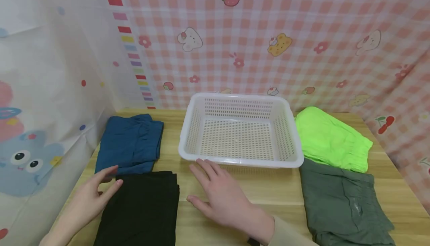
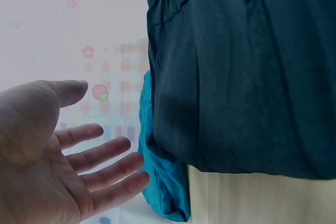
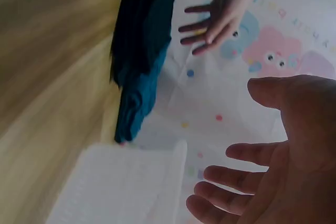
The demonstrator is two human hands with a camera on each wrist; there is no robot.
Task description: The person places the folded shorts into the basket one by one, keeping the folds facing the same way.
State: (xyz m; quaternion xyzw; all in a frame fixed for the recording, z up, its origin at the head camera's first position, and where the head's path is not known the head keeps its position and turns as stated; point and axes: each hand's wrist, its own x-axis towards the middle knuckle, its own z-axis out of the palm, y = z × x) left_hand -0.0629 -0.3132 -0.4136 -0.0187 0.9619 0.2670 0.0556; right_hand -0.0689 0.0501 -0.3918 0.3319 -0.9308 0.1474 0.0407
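My left hand (image 1: 88, 200) hovers by the left edge of a folded black garment (image 1: 141, 208), fingers loosely bent and holding nothing. In the left wrist view its fingers (image 2: 107, 158) are spread apart beside the dark cloth. Behind the black garment lies a folded blue garment (image 1: 129, 143) with a gathered waistband. My right hand (image 1: 224, 197) is above the table, just in front of a white plastic basket (image 1: 240, 162), fingers extended and empty. From the right wrist view, the right palm (image 3: 294, 182) faces the folded garments; whether fingertips touch the basket's rim I cannot tell.
On the right lie a folded neon green garment (image 1: 330, 137) and, nearer, a folded grey-green one (image 1: 342, 201). The basket between the piles shows only its perforated bottom inside. A wood-grain table (image 1: 268, 186) meets a checked cartoon curtain (image 1: 255, 22) at the back.
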